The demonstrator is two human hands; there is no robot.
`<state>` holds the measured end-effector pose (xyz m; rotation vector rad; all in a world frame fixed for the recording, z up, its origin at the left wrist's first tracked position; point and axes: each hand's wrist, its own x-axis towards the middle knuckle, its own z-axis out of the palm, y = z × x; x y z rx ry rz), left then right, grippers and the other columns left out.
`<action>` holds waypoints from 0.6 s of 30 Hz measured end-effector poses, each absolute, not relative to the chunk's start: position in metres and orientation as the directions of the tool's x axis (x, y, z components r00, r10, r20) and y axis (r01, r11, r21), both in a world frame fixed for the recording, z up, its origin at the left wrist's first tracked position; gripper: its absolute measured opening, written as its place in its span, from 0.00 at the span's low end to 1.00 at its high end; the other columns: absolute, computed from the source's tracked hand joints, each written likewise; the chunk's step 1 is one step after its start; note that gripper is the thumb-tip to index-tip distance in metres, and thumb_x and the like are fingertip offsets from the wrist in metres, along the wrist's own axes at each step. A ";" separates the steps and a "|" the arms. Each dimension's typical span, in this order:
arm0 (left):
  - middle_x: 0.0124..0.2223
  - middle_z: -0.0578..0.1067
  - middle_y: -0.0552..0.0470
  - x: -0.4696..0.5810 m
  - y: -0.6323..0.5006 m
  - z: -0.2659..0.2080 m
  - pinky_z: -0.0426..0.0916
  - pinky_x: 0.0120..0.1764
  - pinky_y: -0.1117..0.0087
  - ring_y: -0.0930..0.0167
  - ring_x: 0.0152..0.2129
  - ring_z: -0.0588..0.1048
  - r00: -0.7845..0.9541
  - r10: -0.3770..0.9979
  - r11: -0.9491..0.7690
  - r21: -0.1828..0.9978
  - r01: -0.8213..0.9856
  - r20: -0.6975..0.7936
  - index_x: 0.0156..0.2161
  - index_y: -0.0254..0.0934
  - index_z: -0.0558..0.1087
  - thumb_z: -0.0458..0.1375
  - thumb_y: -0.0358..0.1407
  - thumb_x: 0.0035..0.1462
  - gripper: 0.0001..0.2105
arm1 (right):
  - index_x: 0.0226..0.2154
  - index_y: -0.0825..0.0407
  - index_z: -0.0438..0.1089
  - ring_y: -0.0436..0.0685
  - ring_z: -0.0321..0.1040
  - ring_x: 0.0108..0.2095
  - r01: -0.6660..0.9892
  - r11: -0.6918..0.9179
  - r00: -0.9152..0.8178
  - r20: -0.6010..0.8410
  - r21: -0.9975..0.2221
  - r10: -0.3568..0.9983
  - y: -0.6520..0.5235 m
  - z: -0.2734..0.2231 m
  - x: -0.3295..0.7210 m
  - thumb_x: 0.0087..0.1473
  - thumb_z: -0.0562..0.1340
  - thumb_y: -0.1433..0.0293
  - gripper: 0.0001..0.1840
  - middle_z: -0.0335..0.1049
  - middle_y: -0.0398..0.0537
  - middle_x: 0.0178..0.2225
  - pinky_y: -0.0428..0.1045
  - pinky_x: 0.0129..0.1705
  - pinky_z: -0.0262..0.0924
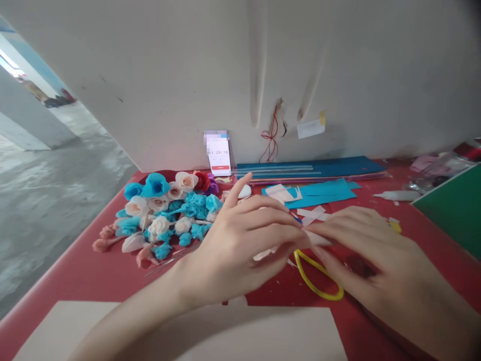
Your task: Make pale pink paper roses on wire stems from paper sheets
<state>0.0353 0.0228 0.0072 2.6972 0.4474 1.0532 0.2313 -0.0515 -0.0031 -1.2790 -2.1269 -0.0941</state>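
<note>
Head view shows our left hand (244, 245) and right hand (379, 265) meeting over the red table (82, 271), fingertips of both pinched closed on a pale paper strip (317, 239) between them. Our left fingers (278, 220) are curled together with the index finger lifted free and pointing toward the wall; our right fingers (338, 220) lie flat and close on the strip's other end. What shows of the strip is short and partly hidden by the fingers, so we cannot tell its full length.

We judge the strip to be very light, thin and limp, easily creased or torn, so it is best held at its ends or edges with a soft pinch, as now. Its long axis runs roughly left to right across the view, from one hand to the other, lying low over the table.

Just below the hands lies a yellow loop (317, 281) on the cloth. Behind them are white paper scraps (311, 214) and teal paper sheets (323, 193). Left of our left hand sits a pile of paper roses (165, 215) in blue, peach and white. A phone (219, 155) leans against the wall, and a white glue bottle (398, 195) lies to the right.
</note>
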 end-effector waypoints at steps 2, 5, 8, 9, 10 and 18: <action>0.35 0.79 0.57 0.037 0.026 0.005 0.44 0.63 0.57 0.74 0.35 0.74 0.755 0.352 -0.926 0.321 0.197 0.553 0.36 0.40 0.75 0.57 0.29 0.56 0.06 | 0.37 0.51 0.65 0.54 0.63 0.36 0.799 0.531 -0.342 0.511 -0.284 0.788 -0.050 -0.005 0.234 0.59 0.54 0.74 0.06 0.68 0.43 0.35 0.51 0.40 0.54; 0.33 0.79 0.57 0.038 0.030 0.001 0.47 0.61 0.59 0.74 0.33 0.74 0.808 0.310 -0.935 0.313 0.165 0.501 0.33 0.38 0.75 0.56 0.30 0.58 0.06 | 0.36 0.51 0.67 0.54 0.63 0.36 0.787 0.530 -0.393 0.405 -0.316 0.825 -0.048 -0.010 0.239 0.59 0.54 0.74 0.07 0.68 0.42 0.33 0.52 0.42 0.54; 0.30 0.79 0.56 0.040 0.032 -0.002 0.53 0.57 0.61 0.74 0.31 0.73 0.821 0.260 -0.949 0.290 0.121 0.509 0.31 0.37 0.75 0.56 0.32 0.58 0.07 | 0.38 0.48 0.67 0.55 0.64 0.39 0.781 0.510 -0.417 0.309 -0.359 0.855 -0.048 -0.018 0.246 0.59 0.56 0.71 0.05 0.68 0.41 0.35 0.54 0.48 0.53; 0.30 0.79 0.56 0.040 0.031 -0.003 0.55 0.56 0.61 0.74 0.30 0.73 0.825 0.249 -0.951 0.287 0.110 0.507 0.31 0.37 0.75 0.56 0.33 0.58 0.07 | 0.38 0.47 0.67 0.55 0.64 0.40 0.778 0.498 -0.414 0.284 -0.383 0.865 -0.049 -0.020 0.247 0.59 0.56 0.70 0.05 0.68 0.41 0.36 0.55 0.49 0.52; 0.29 0.78 0.55 0.041 0.031 -0.003 0.56 0.54 0.62 0.74 0.29 0.73 0.832 0.238 -0.953 0.287 0.099 0.502 0.30 0.36 0.75 0.56 0.33 0.59 0.08 | 0.38 0.47 0.67 0.55 0.64 0.40 0.774 0.483 -0.410 0.257 -0.409 0.875 -0.049 -0.021 0.248 0.59 0.57 0.69 0.05 0.67 0.41 0.36 0.55 0.50 0.52; 0.30 0.79 0.53 0.044 0.030 -0.003 0.64 0.46 0.66 0.73 0.28 0.72 0.900 0.208 -0.942 0.326 0.079 0.384 0.28 0.35 0.76 0.53 0.30 0.59 0.11 | 0.30 0.49 0.70 0.53 0.64 0.33 0.724 0.421 -0.457 0.078 -0.546 0.886 -0.047 -0.016 0.244 0.58 0.57 0.72 0.08 0.66 0.42 0.30 0.49 0.40 0.61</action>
